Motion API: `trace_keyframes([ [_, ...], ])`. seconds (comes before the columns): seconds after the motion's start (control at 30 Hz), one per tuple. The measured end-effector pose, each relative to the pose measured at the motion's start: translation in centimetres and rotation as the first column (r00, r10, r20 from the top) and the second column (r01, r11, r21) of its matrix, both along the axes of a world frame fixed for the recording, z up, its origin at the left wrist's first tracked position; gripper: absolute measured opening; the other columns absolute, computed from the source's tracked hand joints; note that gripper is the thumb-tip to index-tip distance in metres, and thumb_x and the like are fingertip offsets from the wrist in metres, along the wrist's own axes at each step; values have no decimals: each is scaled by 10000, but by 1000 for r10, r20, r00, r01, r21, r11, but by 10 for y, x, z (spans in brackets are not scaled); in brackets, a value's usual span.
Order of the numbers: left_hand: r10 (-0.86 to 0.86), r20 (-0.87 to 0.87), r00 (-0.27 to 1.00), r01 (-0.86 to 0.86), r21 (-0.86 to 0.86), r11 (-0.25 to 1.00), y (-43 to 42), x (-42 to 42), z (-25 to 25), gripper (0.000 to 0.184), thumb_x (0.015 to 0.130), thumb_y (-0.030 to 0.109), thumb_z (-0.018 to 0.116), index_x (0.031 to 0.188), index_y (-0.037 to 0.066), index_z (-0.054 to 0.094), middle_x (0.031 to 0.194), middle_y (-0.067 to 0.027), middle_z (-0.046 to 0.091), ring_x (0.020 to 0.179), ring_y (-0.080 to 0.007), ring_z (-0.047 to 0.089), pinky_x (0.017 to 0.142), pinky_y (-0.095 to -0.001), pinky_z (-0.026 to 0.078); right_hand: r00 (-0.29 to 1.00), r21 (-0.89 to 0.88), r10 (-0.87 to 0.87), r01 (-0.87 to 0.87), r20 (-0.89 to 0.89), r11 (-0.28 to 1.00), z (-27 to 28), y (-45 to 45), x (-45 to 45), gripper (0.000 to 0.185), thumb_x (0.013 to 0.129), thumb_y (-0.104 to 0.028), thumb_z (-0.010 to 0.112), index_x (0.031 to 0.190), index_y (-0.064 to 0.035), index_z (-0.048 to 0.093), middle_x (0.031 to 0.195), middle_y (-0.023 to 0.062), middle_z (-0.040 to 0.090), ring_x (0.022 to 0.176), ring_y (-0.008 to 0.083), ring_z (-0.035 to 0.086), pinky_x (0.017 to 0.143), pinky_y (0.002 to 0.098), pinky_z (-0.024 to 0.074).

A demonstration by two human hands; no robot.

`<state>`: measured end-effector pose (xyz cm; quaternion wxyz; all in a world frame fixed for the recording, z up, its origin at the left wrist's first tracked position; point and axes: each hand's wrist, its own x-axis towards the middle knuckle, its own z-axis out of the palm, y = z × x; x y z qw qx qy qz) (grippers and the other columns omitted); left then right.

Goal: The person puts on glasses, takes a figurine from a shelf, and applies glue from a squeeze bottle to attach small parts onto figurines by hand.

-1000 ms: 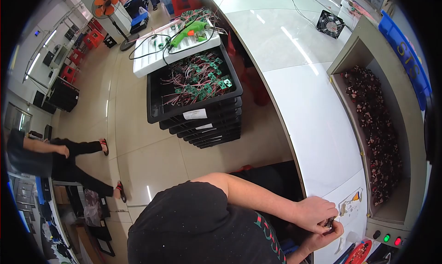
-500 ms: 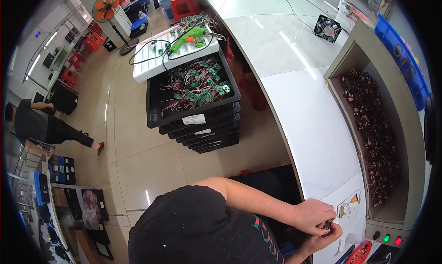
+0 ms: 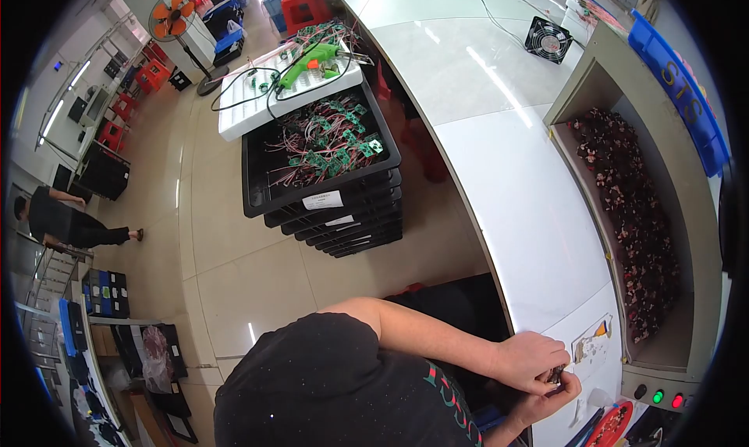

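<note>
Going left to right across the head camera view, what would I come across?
Person in black, orange-bladed fan, green glue gun, left hand, red dish, green light, red light.

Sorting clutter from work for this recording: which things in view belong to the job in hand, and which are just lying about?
Likely the job:
- small dark part, between left hand and right hand
- heaped dark pieces, perhaps its supply
- red tray near the hands

Probably lying about:
- green glue gun
- small black fan
- orange-bladed fan
</note>
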<state>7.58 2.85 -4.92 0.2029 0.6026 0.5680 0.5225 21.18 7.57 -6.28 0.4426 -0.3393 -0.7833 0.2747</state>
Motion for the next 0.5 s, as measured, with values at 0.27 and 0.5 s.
trace_keyframes([
  [0.27,5,3,1000,-5,-12,1000,-1,-1,1,320,728,297,659,912,73,524,802,-90,539,746,-291,591,621,-399,481,1000,-64,-3,2,-21,998,1,-1,0,296,828,-46,677,1005,-60,441,980,45,397,922,159,432,814,289,412],
  [0.5,26,0,1000,-26,18,1000,-1,0,2,359,730,327,676,938,68,540,791,-84,555,738,-285,602,604,-386,486,999,36,-24,23,31,999,7,-4,-1,317,801,-45,695,1000,-56,448,975,63,404,922,191,441,814,306,411],
])
